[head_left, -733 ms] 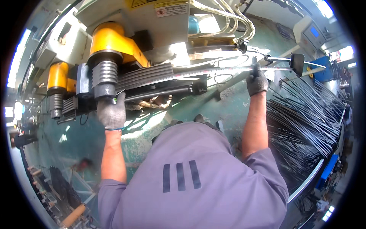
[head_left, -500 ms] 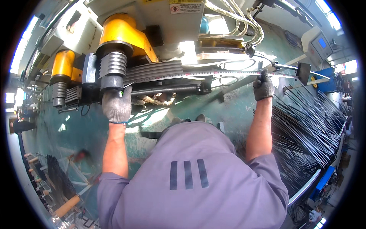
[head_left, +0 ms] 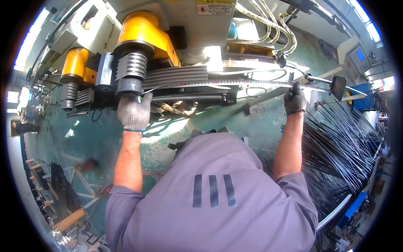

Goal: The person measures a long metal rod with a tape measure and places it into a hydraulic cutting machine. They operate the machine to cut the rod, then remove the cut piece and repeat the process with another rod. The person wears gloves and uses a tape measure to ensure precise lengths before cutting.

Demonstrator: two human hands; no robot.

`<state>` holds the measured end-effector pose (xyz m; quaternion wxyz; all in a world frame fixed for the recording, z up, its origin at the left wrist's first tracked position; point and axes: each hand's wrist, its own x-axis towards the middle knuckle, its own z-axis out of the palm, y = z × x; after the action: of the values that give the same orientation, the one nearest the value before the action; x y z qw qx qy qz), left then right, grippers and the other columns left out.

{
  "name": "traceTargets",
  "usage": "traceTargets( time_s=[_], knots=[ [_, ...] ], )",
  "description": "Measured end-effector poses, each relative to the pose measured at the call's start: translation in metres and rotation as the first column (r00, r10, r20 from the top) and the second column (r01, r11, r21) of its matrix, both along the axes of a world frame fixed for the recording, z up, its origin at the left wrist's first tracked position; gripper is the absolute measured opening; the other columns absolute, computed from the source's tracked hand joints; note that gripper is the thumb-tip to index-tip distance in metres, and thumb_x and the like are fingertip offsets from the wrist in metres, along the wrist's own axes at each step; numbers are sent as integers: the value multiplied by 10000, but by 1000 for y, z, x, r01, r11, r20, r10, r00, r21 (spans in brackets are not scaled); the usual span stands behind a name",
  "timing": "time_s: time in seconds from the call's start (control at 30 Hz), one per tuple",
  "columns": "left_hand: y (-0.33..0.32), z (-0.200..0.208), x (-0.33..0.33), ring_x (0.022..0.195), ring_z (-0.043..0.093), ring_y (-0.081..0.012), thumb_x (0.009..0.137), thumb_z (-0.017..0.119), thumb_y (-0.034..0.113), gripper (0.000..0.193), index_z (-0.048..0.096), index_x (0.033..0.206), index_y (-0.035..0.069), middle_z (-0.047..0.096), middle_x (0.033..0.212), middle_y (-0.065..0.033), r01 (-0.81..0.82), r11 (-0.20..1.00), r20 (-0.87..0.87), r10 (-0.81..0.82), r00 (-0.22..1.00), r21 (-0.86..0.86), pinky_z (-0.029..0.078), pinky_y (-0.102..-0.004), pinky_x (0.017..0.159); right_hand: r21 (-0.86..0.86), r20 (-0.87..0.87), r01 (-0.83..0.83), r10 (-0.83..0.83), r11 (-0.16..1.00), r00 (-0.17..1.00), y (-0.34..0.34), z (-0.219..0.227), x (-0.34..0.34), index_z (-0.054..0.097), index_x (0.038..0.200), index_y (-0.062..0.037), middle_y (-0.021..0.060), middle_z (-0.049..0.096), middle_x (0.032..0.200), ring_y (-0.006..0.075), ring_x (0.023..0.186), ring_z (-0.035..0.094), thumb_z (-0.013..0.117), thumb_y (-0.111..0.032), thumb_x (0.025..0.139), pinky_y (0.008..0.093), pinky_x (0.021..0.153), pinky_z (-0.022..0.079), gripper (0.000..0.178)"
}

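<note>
A tape measure's pale blade [head_left: 235, 83] stretches straight along the front of a machine, from beside the left steel roller to a black stop block [head_left: 338, 87] on a rod. My left hand [head_left: 135, 112], in a grey knit glove, is closed just below the grooved steel roller [head_left: 132, 69], at the blade's left end. A small green bit shows at its fingers; the rest of the tape case is hidden. My right hand [head_left: 295, 101], gloved in darker grey, pinches the blade short of the stop block.
Yellow motor housings [head_left: 140, 29] stand above the rollers. Long dark rods [head_left: 340, 143] lie in a heap at the right. A control box with a blue screen [head_left: 354, 58] is at the far right. White sheathed cables [head_left: 273, 27] hang at the back. A rack with wooden rollers [head_left: 71, 220] stands lower left.
The whole view has shifted slightly, so machine and hands appear a little further right. Both hands keep their places on the tape measure, which stays stretched out.
</note>
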<state>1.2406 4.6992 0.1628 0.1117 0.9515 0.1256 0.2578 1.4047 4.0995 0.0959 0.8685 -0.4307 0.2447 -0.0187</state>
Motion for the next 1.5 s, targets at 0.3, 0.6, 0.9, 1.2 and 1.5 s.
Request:
traceTargets(
  time_s=[0.3,0.6,0.9,1.2,1.5],
  knots=[
    [-13,23,-2,954,743,-369,857,913,300,272,816,1015,100,769,979,-134,132,991,-30,-133,991,-25,596,-481,870,0,-13,17,-17,1000,1000,2,2,-2,710,1140,-88,-24,574,767,100,572,495,766,-346,1099,225,499,400,267],
    [-13,23,0,955,728,-373,861,913,318,254,815,1013,139,748,982,-141,132,991,-57,-133,989,-24,584,-497,855,8,-22,9,-9,1000,1000,0,-5,2,701,1134,-107,-23,603,775,95,572,521,756,-344,1105,221,485,414,246],
    [-16,21,-3,943,730,-380,858,917,310,248,815,1014,147,753,975,-142,121,993,-24,-121,992,8,587,-497,856,9,-15,-20,20,1000,1000,-2,-9,6,697,1100,-113,-26,583,764,89,576,521,757,-345,1105,225,489,419,239],
    [-29,37,-9,843,765,-440,1006,824,330,218,777,1107,143,770,906,-233,132,988,-149,-143,978,-82,593,-492,767,-984,64,31,186,175,980,-2,-27,-1,719,1055,-93,77,683,874,273,774,656,682,-148,1000,404,698,547,86],
    [-93,55,35,958,715,-382,901,911,164,253,778,1046,5,745,1016,-169,444,876,67,-440,896,-189,563,-481,880,-266,-105,-407,393,874,913,239,92,-59,759,1007,15,49,708,829,126,651,647,850,-386,1014,288,565,546,411]
  ],
)
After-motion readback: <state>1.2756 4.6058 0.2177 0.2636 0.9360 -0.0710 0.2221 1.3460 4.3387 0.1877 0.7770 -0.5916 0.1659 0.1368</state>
